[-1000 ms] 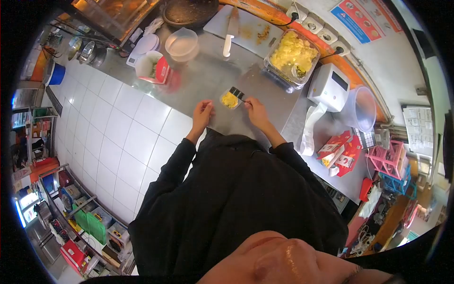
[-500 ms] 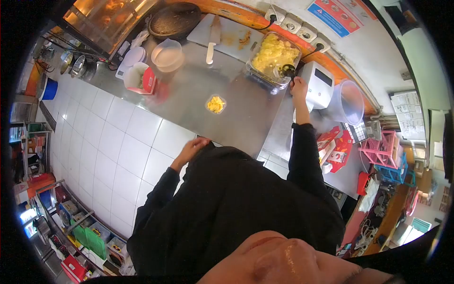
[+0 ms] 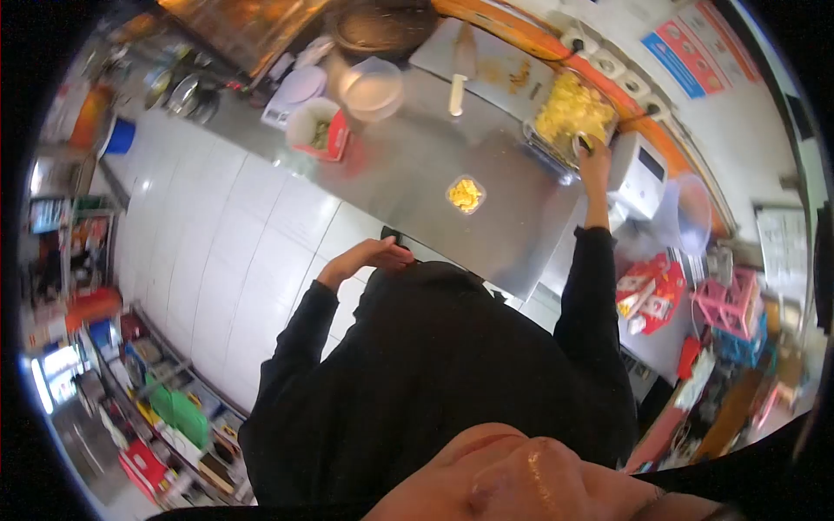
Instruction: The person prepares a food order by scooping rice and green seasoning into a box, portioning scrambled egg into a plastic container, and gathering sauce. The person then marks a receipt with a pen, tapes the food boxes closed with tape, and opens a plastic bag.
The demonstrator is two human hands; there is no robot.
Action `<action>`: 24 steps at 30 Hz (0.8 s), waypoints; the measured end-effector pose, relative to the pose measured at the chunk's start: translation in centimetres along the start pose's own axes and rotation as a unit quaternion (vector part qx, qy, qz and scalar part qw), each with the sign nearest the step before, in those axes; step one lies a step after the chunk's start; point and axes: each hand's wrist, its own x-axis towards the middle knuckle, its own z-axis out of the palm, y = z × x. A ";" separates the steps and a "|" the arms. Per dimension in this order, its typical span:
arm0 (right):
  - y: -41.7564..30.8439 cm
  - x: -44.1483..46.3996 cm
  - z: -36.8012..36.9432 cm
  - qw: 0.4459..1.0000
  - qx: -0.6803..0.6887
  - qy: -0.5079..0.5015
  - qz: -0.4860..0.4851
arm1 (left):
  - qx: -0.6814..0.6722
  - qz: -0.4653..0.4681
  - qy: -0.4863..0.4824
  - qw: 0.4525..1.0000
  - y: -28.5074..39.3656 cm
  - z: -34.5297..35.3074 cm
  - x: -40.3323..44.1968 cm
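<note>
The fingers of the right hand [image 3: 598, 156] are clamped on a dark utensil [image 3: 585, 146], its shape blurred, at the near end of a clear, boxy plastic tub [image 3: 546, 153] heaped with lumpy yellow food [image 3: 573, 104]. The left hand [image 3: 373, 255], fingers loosely bent and unclasped, hangs by the edge of the smooth metal worktop [image 3: 404, 161]. Between the hands sits a small, rounded-square clear container [image 3: 450, 198] of yellow pieces [image 3: 466, 194]. Beyond, a pale-handled knife [image 3: 456, 95] overlaps a flat cutting board [image 3: 436, 54].

Room between small tub [image 3: 450, 187] and knife [image 3: 458, 89] — large tub [image 3: 547, 154] blocks right.
</note>
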 end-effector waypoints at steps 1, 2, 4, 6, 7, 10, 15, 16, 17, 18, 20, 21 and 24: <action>2.0 0.5 1.5 0.997 0.036 -0.039 0.064 | 0.020 0.006 0.016 1.000 1.0 -1.0 -0.4; 3.0 0.8 1.9 0.986 0.077 -0.076 0.123 | 0.039 0.016 0.036 0.998 1.9 -2.1 -0.8; 0.2 0.2 2.0 0.984 -0.083 0.007 0.159 | 0.016 0.039 0.037 0.998 2.6 -4.6 -2.0; -3.3 -0.1 2.3 0.973 -0.163 0.082 0.141 | 0.001 0.072 0.060 0.996 2.5 -7.6 -2.4; -5.5 -0.3 2.0 0.974 -0.163 0.118 0.107 | -0.001 0.093 0.081 0.992 2.2 -9.1 -2.7; -10.1 -3.1 2.9 0.995 -0.068 0.067 0.008 | 0.007 0.172 0.200 0.965 1.9 -13.1 -4.1; -19.3 -13.7 9.1 0.966 -0.038 -0.209 -0.146 | 0.041 0.254 0.501 0.827 9.1 -21.0 -7.9; -21.6 -15.1 8.9 0.961 -0.036 -0.264 -0.078 | 0.004 0.343 0.493 0.799 10.7 -22.6 -8.4; -22.2 -16.3 10.0 0.958 -0.065 -0.276 -0.042 | -0.022 0.374 0.505 0.777 12.0 -24.3 -8.8; -22.2 -17.0 10.7 0.959 -0.061 -0.272 -0.043 | -0.048 0.403 0.516 0.755 13.1 -25.7 -9.2; -20.8 -17.9 13.3 0.975 -0.072 -0.204 -0.047 | -0.037 0.440 0.574 0.690 15.7 -26.7 -9.3; -21.1 -17.6 13.3 0.975 -0.081 -0.206 -0.022 | -0.037 0.445 0.579 0.682 17.1 -26.2 -9.8; -22.7 -16.4 12.7 0.972 -0.132 -0.192 -0.009 | -0.036 0.470 0.551 0.689 17.5 -26.7 -10.4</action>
